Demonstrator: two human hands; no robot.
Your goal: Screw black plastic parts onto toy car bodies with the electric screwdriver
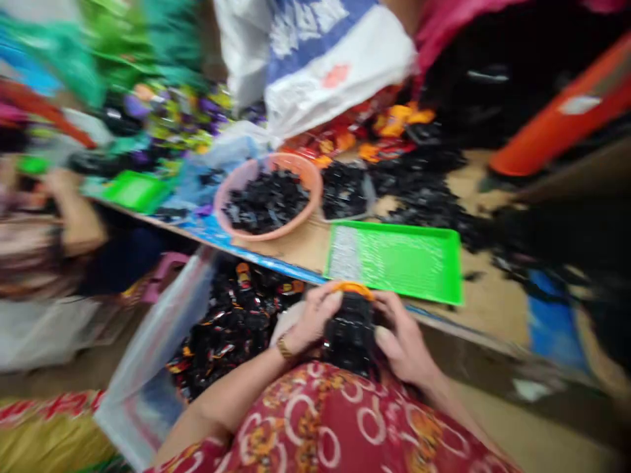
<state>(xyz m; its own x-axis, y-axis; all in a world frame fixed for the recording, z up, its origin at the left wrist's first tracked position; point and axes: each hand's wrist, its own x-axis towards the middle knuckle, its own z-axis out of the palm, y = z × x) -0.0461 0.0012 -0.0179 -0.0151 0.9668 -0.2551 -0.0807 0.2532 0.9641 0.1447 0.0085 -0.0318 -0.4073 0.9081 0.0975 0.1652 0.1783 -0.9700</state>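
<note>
Just above my lap, in front of the table edge, is a black plastic toy car body [351, 332] with an orange piece at its far end. My left hand [315, 316] grips its left side, thumb near the orange piece. My right hand [398, 338] has its fingers curled around the right side. Beyond them on the table is a bright green tray [409, 259] with many small silvery pieces like screws, heaped at its left end. A pink plastic basket [269, 235] full of small black parts stands to the left. The picture is blurred, so fine details are lost.
An open clear plastic bag [148, 387] at lower left holds black and orange pieces. Loose black parts [419, 184] cover the table's back right. A white and blue sack [340, 72] stands behind. An orange post [557, 118] rises at right. Another person's arm [73, 213] shows at left.
</note>
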